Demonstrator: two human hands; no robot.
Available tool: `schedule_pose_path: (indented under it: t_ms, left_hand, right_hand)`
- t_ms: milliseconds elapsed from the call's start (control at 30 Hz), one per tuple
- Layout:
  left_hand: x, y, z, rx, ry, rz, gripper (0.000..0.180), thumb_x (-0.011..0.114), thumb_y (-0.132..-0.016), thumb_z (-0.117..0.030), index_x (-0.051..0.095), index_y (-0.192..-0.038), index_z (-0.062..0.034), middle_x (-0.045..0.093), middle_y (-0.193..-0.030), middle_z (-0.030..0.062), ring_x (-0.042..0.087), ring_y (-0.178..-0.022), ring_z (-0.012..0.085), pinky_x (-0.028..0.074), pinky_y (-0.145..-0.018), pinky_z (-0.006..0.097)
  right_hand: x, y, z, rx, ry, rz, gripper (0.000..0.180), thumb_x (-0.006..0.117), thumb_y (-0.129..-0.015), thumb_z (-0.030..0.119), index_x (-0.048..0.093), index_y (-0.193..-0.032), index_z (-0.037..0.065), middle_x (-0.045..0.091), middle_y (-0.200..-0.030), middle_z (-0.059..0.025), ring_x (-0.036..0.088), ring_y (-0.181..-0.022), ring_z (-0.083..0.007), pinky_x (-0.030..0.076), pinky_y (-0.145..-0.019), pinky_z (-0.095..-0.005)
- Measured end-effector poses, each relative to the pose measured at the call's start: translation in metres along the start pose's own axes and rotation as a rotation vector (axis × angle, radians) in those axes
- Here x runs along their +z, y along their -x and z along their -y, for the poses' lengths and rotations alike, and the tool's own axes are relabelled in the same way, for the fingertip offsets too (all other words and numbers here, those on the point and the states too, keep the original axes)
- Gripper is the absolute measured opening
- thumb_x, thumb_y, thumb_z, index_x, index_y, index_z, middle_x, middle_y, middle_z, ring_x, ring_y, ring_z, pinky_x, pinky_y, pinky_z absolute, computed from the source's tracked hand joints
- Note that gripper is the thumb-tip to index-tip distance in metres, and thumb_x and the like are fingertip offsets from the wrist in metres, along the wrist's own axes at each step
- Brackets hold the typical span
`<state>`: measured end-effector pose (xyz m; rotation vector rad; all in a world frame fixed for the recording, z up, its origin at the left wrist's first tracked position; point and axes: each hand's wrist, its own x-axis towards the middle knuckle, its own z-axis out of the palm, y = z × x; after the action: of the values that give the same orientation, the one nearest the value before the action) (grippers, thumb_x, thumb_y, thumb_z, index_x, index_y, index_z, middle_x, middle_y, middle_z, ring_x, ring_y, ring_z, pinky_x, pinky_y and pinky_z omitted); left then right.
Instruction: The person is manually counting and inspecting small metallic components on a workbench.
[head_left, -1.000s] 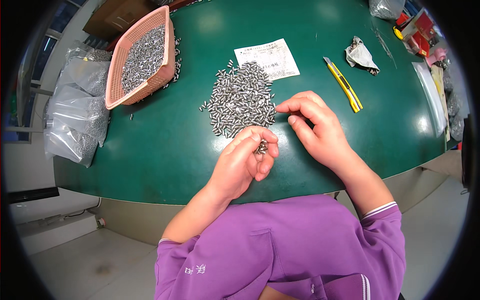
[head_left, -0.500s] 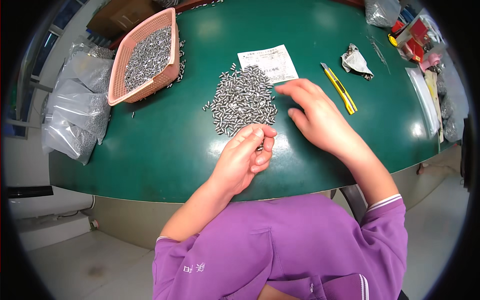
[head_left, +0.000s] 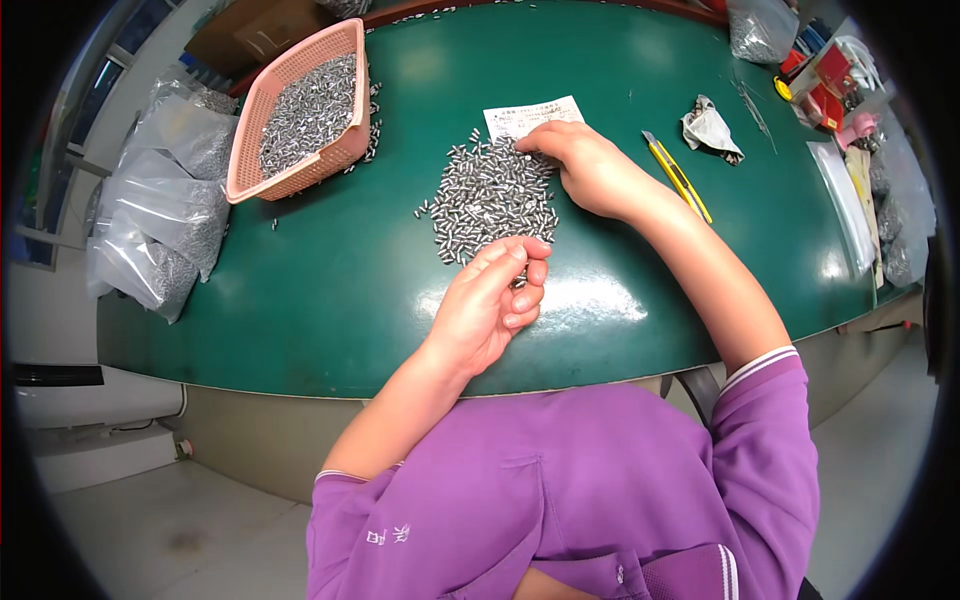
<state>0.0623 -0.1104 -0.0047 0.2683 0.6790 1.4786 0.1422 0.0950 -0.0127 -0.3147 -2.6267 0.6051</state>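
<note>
Many metal pins (head_left: 490, 205), right fingers (head_left: 552, 140) at their far edge, perhaps touching

Small dark characters (head_left: 530, 113) stood on the white paper slip (head_left: 497, 127), partly covered by my right hand (head_left: 592, 172). White embroidered characters (head_left: 400, 534) marked my purple shirt (head_left: 630, 470).

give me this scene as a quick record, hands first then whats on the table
left hand: curled around a few metal pins
right hand: at far right edge of pin pile
paper slip: beyond pile, partly hidden by right hand
pink basket: left, holding many similar pieces
utility knife: yellow, right of pile
surface: green tabletop
</note>
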Motion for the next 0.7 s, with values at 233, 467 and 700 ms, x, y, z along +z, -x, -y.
schedule_pose_path:
  t_ms: [233, 467, 700]
  left_hand:
    - [-0.001, -0.001, -0.003, -0.015, 0.007, -0.025, 0.018, 0.041, -0.096, -0.015, 0.052, -0.103, -0.0024, 0.05, -0.081, 0.0034, 0.038, -0.057, 0.0064, 0.03, -0.044, 0.017]
    - [-0.006, -0.004, -0.003, 0.001, 0.106, 0.011, 0.018, 0.043, -0.095, -0.016, 0.051, -0.102, -0.0013, 0.05, -0.082, 0.0046, 0.04, -0.057, 0.0078, 0.03, -0.045, 0.019]
    - [-0.007, -0.005, -0.006, 0.019, 0.185, 0.085, 0.023, 0.041, -0.097, -0.021, 0.051, -0.104, -0.002, 0.048, -0.084, 0.0046, 0.039, -0.059, 0.0082, 0.031, -0.046, 0.019]
  right_hand:
    - [-0.008, 0.027, 0.019, 0.033, -0.128, -0.001, 0.04, 0.052, -0.07, -0.011, 0.059, -0.107, 0.003, 0.06, -0.101, -0.0144, 0.057, -0.098, -0.0308, 0.046, -0.085, -0.0364]
    - [-0.011, 0.048, 0.039, 0.076, -0.208, 0.01, 0.037, 0.054, -0.072, -0.009, 0.06, -0.106, 0.003, 0.059, -0.101, -0.013, 0.057, -0.097, -0.0303, 0.047, -0.084, -0.036]
    - [-0.027, 0.055, 0.033, 0.105, -0.189, -0.083, 0.034, 0.055, -0.075, -0.006, 0.061, -0.106, 0.005, 0.06, -0.103, -0.0117, 0.059, -0.097, -0.0262, 0.048, -0.083, -0.0333]
